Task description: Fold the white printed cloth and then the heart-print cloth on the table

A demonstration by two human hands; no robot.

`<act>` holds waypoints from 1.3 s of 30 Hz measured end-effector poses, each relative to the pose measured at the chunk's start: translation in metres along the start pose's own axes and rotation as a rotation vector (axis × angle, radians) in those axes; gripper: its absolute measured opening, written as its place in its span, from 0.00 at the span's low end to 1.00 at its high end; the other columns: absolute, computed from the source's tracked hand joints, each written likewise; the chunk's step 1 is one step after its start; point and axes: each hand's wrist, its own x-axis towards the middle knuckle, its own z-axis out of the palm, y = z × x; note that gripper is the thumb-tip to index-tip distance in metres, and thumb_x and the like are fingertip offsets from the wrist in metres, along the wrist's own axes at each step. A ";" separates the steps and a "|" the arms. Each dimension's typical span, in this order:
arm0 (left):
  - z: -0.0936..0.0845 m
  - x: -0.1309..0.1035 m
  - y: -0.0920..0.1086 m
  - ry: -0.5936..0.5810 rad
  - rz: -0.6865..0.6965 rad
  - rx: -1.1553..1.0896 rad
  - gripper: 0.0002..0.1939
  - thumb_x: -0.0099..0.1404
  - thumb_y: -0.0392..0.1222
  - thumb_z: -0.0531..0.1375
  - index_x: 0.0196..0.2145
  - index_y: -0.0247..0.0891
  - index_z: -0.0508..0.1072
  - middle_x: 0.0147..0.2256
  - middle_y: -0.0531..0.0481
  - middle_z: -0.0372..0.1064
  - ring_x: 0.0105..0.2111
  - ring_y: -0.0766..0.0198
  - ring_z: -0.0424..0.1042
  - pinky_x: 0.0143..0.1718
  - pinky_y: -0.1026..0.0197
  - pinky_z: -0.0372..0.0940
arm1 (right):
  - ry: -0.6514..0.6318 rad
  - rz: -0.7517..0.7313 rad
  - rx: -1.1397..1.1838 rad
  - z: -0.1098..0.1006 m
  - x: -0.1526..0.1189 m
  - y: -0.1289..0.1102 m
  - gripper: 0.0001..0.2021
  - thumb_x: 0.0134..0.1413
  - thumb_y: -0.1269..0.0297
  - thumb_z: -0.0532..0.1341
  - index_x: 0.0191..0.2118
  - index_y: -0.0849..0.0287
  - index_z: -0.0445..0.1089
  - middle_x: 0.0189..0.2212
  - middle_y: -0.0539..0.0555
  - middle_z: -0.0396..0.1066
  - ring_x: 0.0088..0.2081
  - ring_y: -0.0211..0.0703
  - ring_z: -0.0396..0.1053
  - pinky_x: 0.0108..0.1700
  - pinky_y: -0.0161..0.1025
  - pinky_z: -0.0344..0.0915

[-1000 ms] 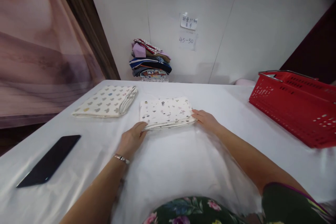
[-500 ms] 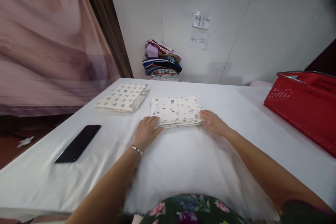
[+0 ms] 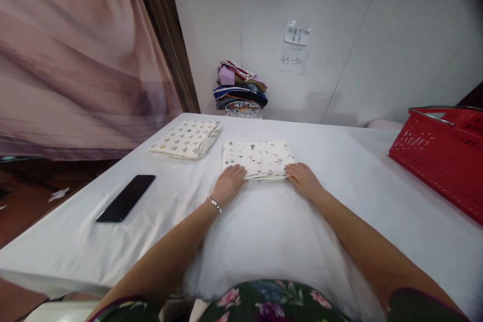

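A folded white cloth [image 3: 258, 153] with small scattered prints lies in front of me, its layered edge facing my body. At its near left corner, my left hand [image 3: 229, 183] has its fingers over the top and is closed on the edge; the thumb is mostly hidden. The near right corner is gripped by my right hand [image 3: 304, 180], fingers on top, thumb out of sight. Behind and to the left lies a second folded cloth [image 3: 184, 138], cream with grey shapes, untouched by either hand.
A black phone [image 3: 126, 198] rests on the white-covered table [image 3: 358, 171] at left. A red basket [image 3: 441, 156] stands at the right edge. Against the wall is a pile of folded fabrics [image 3: 240, 90]. A pink curtain [image 3: 75, 60] hangs on the left.
My left hand has slid inward and further onto the cloth's near edge. My right hand has also shifted slightly inward at its corner. The whole view has swung a little left.
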 end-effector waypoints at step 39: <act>-0.010 -0.013 -0.016 0.130 -0.389 -0.339 0.13 0.64 0.42 0.52 0.25 0.40 0.71 0.34 0.49 0.72 0.39 0.63 0.69 0.40 0.60 0.63 | -0.156 0.278 0.332 0.006 0.034 -0.036 0.23 0.59 0.50 0.48 0.55 0.53 0.65 0.59 0.55 0.58 0.60 0.49 0.53 0.55 0.49 0.60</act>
